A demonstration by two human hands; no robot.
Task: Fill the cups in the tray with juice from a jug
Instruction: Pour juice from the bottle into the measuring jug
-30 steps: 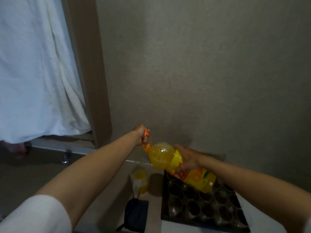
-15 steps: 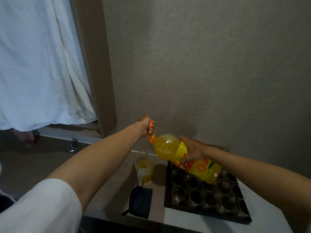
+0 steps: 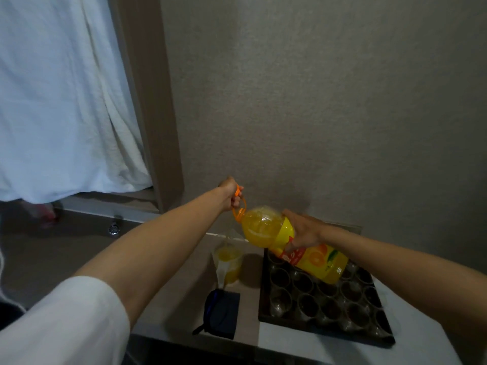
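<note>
we see a glossy clear plastic bottle (image 3: 276, 233) with a shiny printed label, orange plastic handle (image 3: 239, 204), see-through plastic jug (image 3: 228, 262), dark glossy tray (image 3: 326, 331), matt tabletop (image 3: 250, 301), rough textured wall (image 3: 316, 114), white cloth curtain (image 3: 60, 101).

There is one view only, taken from the person's head, looking forward and down along both outstretched arms. It faces a wall (image 3: 329, 114), with a curtain (image 3: 52, 101) at left. The table (image 3: 290, 346) sits low and near, its front edge seemingly cut off by the frame.
</note>
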